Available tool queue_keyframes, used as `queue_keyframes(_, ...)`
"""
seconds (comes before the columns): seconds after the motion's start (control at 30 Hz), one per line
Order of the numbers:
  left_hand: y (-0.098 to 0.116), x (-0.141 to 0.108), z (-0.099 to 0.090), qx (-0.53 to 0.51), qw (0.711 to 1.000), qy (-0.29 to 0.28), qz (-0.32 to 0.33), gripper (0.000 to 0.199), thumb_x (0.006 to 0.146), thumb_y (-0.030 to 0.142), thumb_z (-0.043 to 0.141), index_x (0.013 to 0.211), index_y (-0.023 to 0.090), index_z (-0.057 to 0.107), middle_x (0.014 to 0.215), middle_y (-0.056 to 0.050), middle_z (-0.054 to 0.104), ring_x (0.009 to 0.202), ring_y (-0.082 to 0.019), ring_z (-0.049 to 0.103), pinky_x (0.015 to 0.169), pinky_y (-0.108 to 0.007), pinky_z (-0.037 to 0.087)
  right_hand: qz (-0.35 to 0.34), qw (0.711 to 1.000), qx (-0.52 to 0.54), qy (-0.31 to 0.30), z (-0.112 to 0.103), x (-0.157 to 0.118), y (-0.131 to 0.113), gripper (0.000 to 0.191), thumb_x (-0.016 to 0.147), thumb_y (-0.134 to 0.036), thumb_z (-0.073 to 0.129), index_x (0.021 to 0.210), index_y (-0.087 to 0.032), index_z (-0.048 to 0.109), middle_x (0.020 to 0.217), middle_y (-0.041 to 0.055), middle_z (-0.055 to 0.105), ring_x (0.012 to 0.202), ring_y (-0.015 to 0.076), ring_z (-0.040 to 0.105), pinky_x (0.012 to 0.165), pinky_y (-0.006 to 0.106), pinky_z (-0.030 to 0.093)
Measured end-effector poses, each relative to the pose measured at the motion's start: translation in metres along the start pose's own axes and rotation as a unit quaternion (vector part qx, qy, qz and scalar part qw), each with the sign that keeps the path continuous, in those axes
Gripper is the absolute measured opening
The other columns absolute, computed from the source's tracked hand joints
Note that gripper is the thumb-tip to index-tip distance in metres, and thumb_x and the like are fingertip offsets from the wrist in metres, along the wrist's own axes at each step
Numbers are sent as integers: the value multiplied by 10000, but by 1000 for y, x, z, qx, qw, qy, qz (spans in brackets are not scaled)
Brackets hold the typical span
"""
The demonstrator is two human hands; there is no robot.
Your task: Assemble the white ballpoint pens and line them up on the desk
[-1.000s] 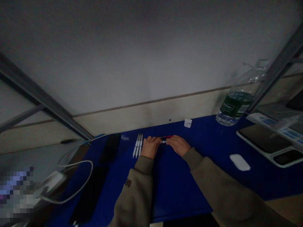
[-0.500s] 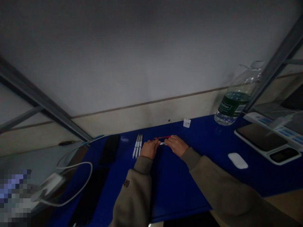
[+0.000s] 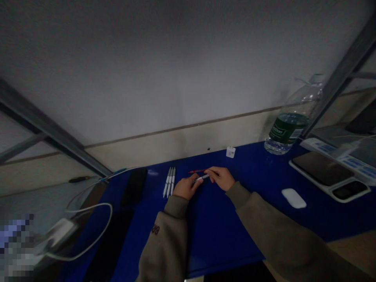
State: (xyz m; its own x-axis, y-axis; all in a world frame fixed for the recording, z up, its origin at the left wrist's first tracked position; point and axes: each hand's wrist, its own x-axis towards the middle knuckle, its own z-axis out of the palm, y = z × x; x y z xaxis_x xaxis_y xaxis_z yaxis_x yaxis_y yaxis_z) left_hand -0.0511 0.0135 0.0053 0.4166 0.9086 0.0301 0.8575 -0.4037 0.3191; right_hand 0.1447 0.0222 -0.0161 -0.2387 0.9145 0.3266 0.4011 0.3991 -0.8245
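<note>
A: where's the white pen [image 3: 202, 178] at?
B: between both sets of fingers lol, left hand [image 3: 184, 188] pinching one end, right hand [image 3: 222, 178] pinching the other.
A: nearby?
B: slim red stick [image 3: 195, 171] just past the fingertips, three pens [image 3: 169, 182] left of the left fingers.

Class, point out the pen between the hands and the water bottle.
Pen [image 3: 204, 177], head view: exposed stretch of its barrel.
Water bottle [image 3: 290, 123], head view: its green label.
</note>
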Motion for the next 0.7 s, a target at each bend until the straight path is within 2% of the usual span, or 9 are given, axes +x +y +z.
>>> queue_keyframes(0.1,2,0,0,40,999,-2,-14,396,903,524,312,1130,282,529,804,-26,664,762,-192,647,644,-257,443,-24,997,64,21,-4,2,-3,232,849,-345,523,972,-193,649,885,46,650,778,143,598,639,248,450)
queue_keyframes(0.17,2,0,2,58,998,5,-11,389,914,506,296,1149,288,517,860,-33,665,794,-192,643,659,-264,451,-37,996,75,28,-4,2,-4,275,792,-333,600,1031,-200,630,1066,73,616,895,161,591,683,258,463)
queue_keyframes(0.2,2,0,2,61,998,11,4,377,919,490,296,1145,286,519,902,-34,662,834,-190,636,687,-270,455,-28,996,80,23,-4,2,-5,291,791,-343,599,1042,-197,624,1043,75,623,859,156,599,667,258,467)
queue_keyframes(0.3,2,3,5,65,995,43,61,320,933,414,325,1098,257,549,1027,-40,633,994,-182,579,834,-300,438,38,993,107,-20,1,1,-2,294,879,-378,450,983,-167,627,671,16,621,552,112,559,545,246,450)
queue_keyframes(0.37,1,5,7,70,993,59,72,296,936,371,343,1060,229,572,1064,-52,617,1048,-181,547,902,-322,412,46,991,121,-32,3,1,-1,283,890,-349,425,967,-164,624,615,-2,592,539,110,548,546,245,450)
queue_keyframes(0.43,1,6,8,69,993,69,64,294,938,347,344,1061,210,573,1095,-67,603,1059,-177,539,917,-325,410,14,992,120,-26,2,1,-2,250,827,-300,538,1038,-183,604,830,38,636,734,133,596,615,249,466)
queue_keyframes(0.53,2,5,7,56,995,66,47,312,943,349,322,1105,205,548,1118,-73,594,1051,-170,548,892,-300,433,-20,995,96,-22,0,0,-5,464,704,-280,682,1147,-225,556,1140,86,564,949,173,569,642,248,469)
queue_keyframes(0.57,3,4,7,50,996,57,46,320,944,358,313,1124,216,537,1116,-66,598,1044,-166,556,881,-288,440,-12,995,93,-20,0,0,-5,461,715,-300,674,1153,-223,551,1105,87,579,906,167,579,625,247,467)
queue_keyframes(0.7,9,0,5,31,999,27,35,348,938,419,299,1201,286,485,1094,-38,623,969,-164,605,805,-260,460,50,991,122,-24,1,0,-3,288,873,-347,457,1072,-175,575,665,2,595,569,112,548,556,251,453)
